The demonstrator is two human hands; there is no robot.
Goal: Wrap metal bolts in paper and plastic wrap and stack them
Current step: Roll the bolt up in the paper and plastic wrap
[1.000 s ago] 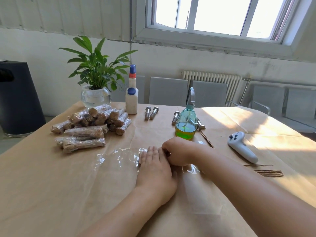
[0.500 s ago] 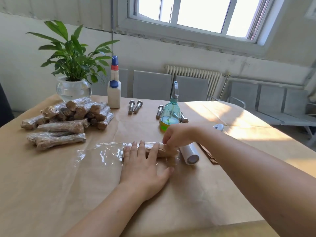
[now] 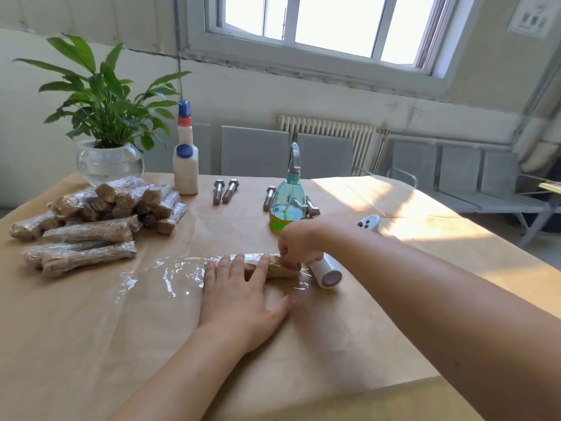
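Note:
A paper-wrapped bolt (image 3: 280,269) lies on a sheet of clear plastic wrap (image 3: 164,273) spread over the paper-covered table (image 3: 91,344). My left hand (image 3: 239,296) lies flat with straight fingers pressing on the bolt's left part. My right hand (image 3: 296,246) curls its fingers around the bolt's right end. The roll of plastic wrap (image 3: 326,270) lies just right of that end. A stack of wrapped bolts (image 3: 100,217) sits at the left. Bare metal bolts (image 3: 224,191) lie farther back.
A green spray bottle (image 3: 287,205) stands behind my right hand, with more bolts beside it. A white glue bottle (image 3: 185,156) and a potted plant (image 3: 107,141) stand at the back left. A white controller (image 3: 370,223) lies at the right. The table's front edge runs near the bottom right.
The view has swung and the wrapped bolt and roll have come into sight. My right hand has lifted from the left hand onto the bolt's right end.

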